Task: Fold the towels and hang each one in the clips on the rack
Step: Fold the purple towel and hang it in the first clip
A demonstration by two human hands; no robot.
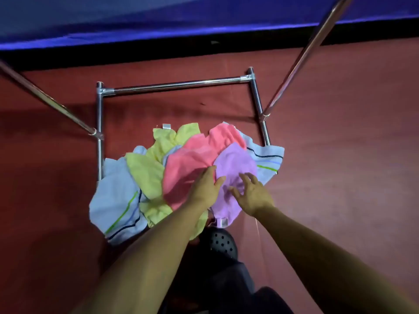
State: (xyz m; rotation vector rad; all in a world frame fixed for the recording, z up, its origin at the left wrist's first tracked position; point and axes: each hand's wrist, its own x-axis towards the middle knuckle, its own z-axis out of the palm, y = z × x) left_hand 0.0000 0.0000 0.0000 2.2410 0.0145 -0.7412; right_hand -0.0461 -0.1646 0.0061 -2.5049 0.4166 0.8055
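Both bare arms extend forward and down, converging toward the centre. The left hand (pixel 205 188) lies palm down, fingers together, thumb out to the right. The right hand (pixel 251 194) is palm down, fingers spread and slightly blurred.

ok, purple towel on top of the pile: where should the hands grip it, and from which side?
Take the purple towel by its near edge, by the white tag, coming from above on the person's side. It lies uppermost on the pile and that edge hangs free, so pinching there should lift it clear of the pink towel. Left hand and right hand already hover open over it.
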